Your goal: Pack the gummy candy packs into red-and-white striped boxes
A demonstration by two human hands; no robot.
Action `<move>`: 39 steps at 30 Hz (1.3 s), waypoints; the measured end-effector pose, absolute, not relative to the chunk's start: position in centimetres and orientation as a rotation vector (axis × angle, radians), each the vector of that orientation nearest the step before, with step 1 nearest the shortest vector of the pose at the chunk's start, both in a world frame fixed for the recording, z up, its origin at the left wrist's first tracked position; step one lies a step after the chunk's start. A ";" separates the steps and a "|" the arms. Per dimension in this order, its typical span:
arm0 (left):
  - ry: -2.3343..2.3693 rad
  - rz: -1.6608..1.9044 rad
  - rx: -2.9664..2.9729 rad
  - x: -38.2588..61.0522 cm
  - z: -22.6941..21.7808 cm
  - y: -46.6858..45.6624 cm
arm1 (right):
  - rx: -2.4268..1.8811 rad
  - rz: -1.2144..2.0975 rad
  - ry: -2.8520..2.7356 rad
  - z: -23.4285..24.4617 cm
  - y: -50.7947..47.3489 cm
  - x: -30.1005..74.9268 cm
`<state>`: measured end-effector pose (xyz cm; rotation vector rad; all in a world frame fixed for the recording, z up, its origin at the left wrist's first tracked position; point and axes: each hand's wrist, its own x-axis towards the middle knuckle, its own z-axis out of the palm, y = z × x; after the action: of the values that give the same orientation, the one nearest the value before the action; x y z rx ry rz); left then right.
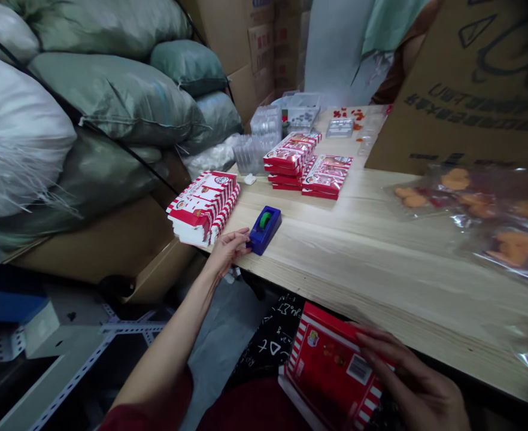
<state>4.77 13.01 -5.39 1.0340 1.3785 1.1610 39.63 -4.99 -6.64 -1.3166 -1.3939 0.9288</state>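
Observation:
My left hand (230,251) reaches to the near end of a blue tape dispenser (270,224) with a green core. Its thumb and forefinger are pinched at the cutting end, where the tape comes off; the strip itself is too thin to see clearly. Low in the view, my right hand (419,377) grips a red and white striped flat box (327,365) by its right side. That box is tilted above my lap, with its printed side and barcode label up. A white flap or edge shows along its lower left side.
Striped boxes (205,200) are stacked at the table's left edge, and more boxes (293,152) lie farther back. Clear plastic trays (264,129) stand behind them. Bagged orange pieces (513,245) lie right, by a large carton (466,96). Stuffed sacks (111,96) pile up left.

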 end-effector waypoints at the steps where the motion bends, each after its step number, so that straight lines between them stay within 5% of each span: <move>1: 1.397 1.178 1.045 4.8 -6.0 12.8 | -1.331 0.905 -1.364 -6.7 -4.9 39.5; 8: 1.646 1.285 1.197 4.7 -8.8 11.2 | -1.415 0.794 -1.190 -7.1 -5.4 36.1; 18: 1.309 1.093 0.954 15.8 -1.3 -3.1 | -1.170 0.818 -1.472 -7.1 -5.7 33.1; 30: 1.284 1.152 0.681 18.0 -3.1 -3.9 | -1.062 0.838 -1.728 -6.4 -4.7 33.4; 39: 1.673 0.862 1.492 13.1 -8.5 0.1 | -1.111 1.015 -1.591 -6.3 -2.6 35.9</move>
<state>13.07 0.12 -8.49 1.4915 1.6726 0.8620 35.86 -2.65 -6.27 -1.1108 -1.5908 1.0151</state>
